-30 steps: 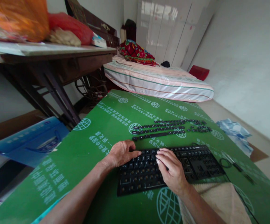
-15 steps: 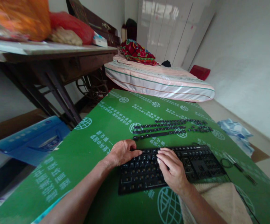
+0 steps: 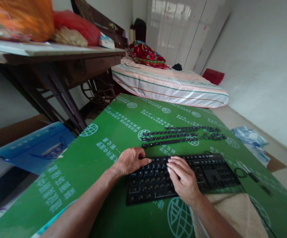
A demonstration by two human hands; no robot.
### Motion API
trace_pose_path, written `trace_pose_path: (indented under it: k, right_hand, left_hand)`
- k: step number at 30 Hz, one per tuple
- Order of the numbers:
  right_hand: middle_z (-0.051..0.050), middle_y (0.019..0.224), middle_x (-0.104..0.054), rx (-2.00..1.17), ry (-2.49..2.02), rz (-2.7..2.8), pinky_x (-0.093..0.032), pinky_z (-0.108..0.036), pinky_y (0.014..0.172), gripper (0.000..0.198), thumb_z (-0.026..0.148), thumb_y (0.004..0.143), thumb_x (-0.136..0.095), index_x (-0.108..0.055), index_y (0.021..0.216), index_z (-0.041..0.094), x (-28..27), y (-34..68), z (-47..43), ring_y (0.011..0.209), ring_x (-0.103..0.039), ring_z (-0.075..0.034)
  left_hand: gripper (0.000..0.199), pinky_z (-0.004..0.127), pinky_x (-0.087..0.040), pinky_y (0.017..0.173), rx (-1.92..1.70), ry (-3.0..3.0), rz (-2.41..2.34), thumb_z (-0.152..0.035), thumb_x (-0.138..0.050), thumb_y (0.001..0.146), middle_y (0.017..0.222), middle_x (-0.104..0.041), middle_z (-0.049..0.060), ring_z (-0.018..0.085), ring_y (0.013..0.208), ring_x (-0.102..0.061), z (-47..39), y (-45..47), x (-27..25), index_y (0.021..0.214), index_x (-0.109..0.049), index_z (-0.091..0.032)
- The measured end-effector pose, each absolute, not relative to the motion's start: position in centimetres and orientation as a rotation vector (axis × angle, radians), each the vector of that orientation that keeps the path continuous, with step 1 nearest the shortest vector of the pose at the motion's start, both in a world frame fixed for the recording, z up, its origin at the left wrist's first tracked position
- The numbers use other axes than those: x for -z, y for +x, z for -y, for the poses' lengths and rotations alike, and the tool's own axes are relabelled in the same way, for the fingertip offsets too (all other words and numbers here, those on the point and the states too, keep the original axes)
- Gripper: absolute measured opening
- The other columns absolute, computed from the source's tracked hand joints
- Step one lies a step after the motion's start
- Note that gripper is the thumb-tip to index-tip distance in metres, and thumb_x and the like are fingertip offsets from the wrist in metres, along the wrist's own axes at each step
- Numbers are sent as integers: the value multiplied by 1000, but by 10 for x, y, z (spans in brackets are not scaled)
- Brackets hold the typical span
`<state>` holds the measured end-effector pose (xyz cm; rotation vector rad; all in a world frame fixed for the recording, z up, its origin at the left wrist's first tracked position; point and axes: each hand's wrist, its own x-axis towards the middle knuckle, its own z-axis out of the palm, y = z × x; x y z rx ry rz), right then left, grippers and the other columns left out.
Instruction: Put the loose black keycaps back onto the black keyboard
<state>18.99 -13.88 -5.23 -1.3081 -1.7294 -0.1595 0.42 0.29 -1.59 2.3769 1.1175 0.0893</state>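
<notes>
A black computer keyboard (image 3: 155,185) lies on the green board, its lower rows and number pad largely stripped to bare key sockets. Caps still sit on upper rows. My left hand (image 3: 130,161) grips its far left edge, thumb on top and fingers curled behind. Over the upper middle keys is my right hand (image 3: 184,178), fingertips pinched together and touching the keys. Whatever they may hold is hidden. Beyond the keyboard, loose black keycaps (image 3: 169,136) are laid out in several rows, with a long space bar (image 3: 170,142) in the nearest one.
A beige cloth (image 3: 229,206) lies under my right forearm. Slim tools (image 3: 256,178) and a cable are right of the keyboard on the green board (image 3: 103,132). Farther off are a bed (image 3: 168,86), and at left a wooden table (image 3: 66,56) with plastic bags.
</notes>
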Motion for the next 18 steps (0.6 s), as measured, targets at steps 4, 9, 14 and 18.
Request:
trace_pose_path:
  k: [4,9,14,18]
  right_hand:
    - [-10,95,-66,140,-1306,1736,-53,-44,90,26,3,81,-54,-64,101,15,54,191,140,100,-59,-21]
    - [-11,95,-66,135,-1312,1738,-52,-44,90,26,2,81,-54,-64,101,15,53,190,140,100,-58,-21]
    - [-10,95,-66,145,-1308,1736,-53,-44,88,26,2,81,-54,-63,101,17,51,189,139,99,-59,-21]
    - [-9,95,-66,138,-1315,1740,-53,-44,88,27,3,82,-54,-63,103,18,53,191,140,100,-59,-21]
  left_hand:
    - [32,23,-37,58,-90,2377,-1119,-52,-54,78,75,-63,-1,14,66,-57,-3,4,16,75,-59,-21]
    - [31,22,-37,59,-95,2376,-1114,-51,-54,78,76,-63,-1,13,67,-57,-3,4,17,75,-59,-21]
    - [31,22,-37,58,-95,2373,-1118,-51,-54,77,75,-63,-2,13,66,-57,-3,5,16,75,-59,-21]
    - [31,22,-37,58,-93,2368,-1124,-51,-54,77,75,-64,-2,13,67,-57,-3,5,15,75,-59,-21]
